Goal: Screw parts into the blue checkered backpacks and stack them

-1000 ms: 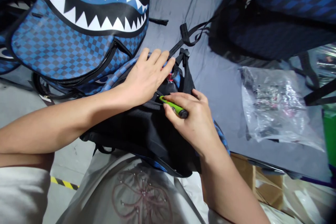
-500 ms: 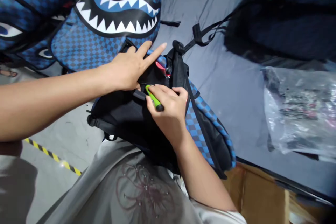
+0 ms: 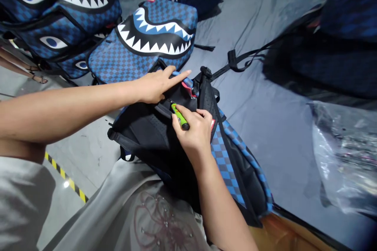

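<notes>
At the near edge of the grey table (image 3: 279, 145) was the black-and-blue backpack (image 3: 150, 129), the left hand (image 3: 156, 86) placed over its upper end, any hold there indeterminable, while the right hand (image 3: 194, 129) had its grip closed around a green-handled tool (image 3: 180, 117)

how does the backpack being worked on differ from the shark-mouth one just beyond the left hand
The worked-on backpack shows mostly black; the shark-mouth backpack shows a toothy print. The worked-on backpack has a green tool at it; the shark-mouth backpack shows none. Both have blue checks.
</notes>
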`<action>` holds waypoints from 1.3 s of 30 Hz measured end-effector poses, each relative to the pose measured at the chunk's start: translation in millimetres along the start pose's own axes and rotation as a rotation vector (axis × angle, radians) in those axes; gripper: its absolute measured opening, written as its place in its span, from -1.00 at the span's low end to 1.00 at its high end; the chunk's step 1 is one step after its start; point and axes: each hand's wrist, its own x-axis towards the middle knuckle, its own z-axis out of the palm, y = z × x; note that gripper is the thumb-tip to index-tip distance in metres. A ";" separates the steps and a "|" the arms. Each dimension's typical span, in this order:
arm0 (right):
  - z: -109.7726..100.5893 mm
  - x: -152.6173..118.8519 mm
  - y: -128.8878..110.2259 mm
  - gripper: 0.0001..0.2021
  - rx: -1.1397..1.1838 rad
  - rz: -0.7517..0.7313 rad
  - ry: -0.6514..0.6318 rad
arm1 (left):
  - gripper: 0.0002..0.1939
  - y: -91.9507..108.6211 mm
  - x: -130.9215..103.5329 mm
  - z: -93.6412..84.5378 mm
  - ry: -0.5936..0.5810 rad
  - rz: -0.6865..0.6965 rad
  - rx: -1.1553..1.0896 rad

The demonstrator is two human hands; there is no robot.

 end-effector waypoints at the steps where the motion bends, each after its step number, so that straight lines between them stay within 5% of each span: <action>1: -0.7 -0.3 -0.2 -0.75 0.009 -0.004 0.000 | 0.08 -0.7 -1.0 -2.5 -0.013 -0.010 -0.031; 6: -3.5 -0.3 -5.0 -0.76 0.044 -0.011 -0.017 | 0.10 -5.3 -4.8 -8.0 -0.142 -0.163 -0.114; 14: 9.9 12.8 -19.0 -0.72 0.133 -0.112 -0.036 | 0.07 -29.2 -3.3 0.1 -0.130 0.001 -0.156; 21: 28.1 25.5 -21.9 -0.77 0.157 -0.037 -0.008 | 0.03 -32.6 3.9 -1.2 -0.173 0.009 -0.144; 39: 19.6 30.5 -22.7 -0.72 0.194 0.018 -0.116 | 0.16 -37.7 7.6 5.9 -0.191 0.006 -0.205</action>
